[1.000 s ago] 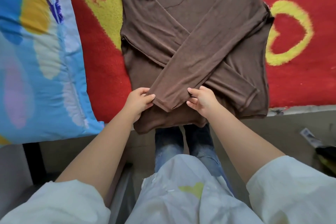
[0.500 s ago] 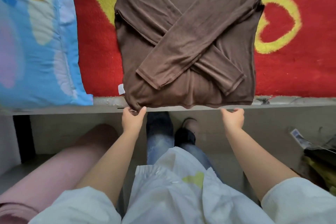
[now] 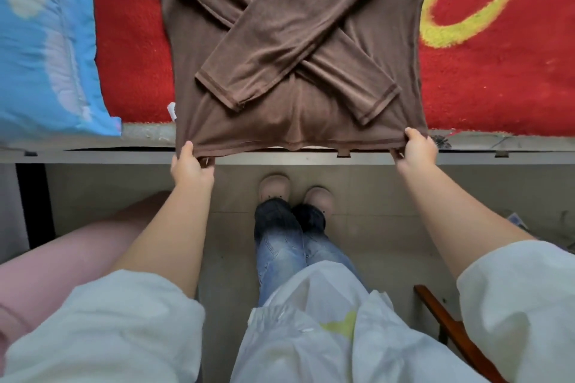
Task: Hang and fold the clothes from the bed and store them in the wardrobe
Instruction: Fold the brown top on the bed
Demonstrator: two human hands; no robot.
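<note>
A brown long-sleeved top (image 3: pixel 289 40) lies flat on the red and yellow blanket (image 3: pixel 497 84) of the bed, its two sleeves crossed over the body. Its lower hem hangs just past the bed's front edge. My left hand (image 3: pixel 189 165) grips the hem's left corner. My right hand (image 3: pixel 418 151) grips the hem's right corner. The hem is stretched taut between the two hands. A small white label (image 3: pixel 172 110) sticks out at the top's left side.
A blue patterned pillow (image 3: pixel 46 50) lies on the bed to the left. The grey bed frame edge (image 3: pixel 93 155) runs across. Below are a pink roll (image 3: pixel 71 246) at left, my feet in slippers (image 3: pixel 295 196), and a brown wooden piece (image 3: pixel 451 326) at right.
My hands let go of the sleeve cuff, moved apart and down to the hem's two corners, and now grip it. The view has shifted down toward the floor.
</note>
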